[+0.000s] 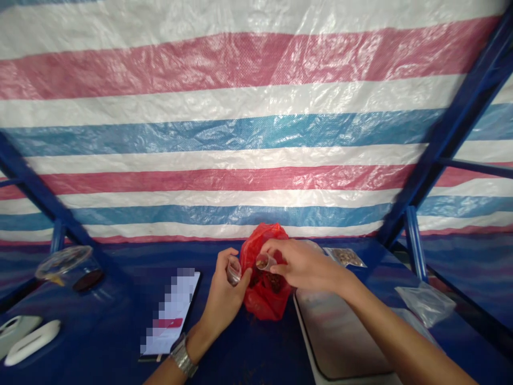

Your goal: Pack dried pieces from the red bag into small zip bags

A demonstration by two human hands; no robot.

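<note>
A red plastic bag (269, 307) stands open on the blue table, with dark brown loose bits inside it. Over its mouth, my right hand (298, 264) pinches a small clear plastic cup (265, 262), tilted, with a little brown stuff in it. My left hand (224, 291), at the bag's left side, has its fingers closed around another small clear container (233, 270). What that container holds, if anything, I cannot make out. The left fingertips are close to the bag's edge.
A phone (176, 315) lies left of my left hand. Right of the bag is a tablet-like flat device (340, 337). Behind it lies a packet of brown bits (345, 256); clear bags (427, 305) are at right. A clear tub (76, 267) and white case (32, 343) stand left.
</note>
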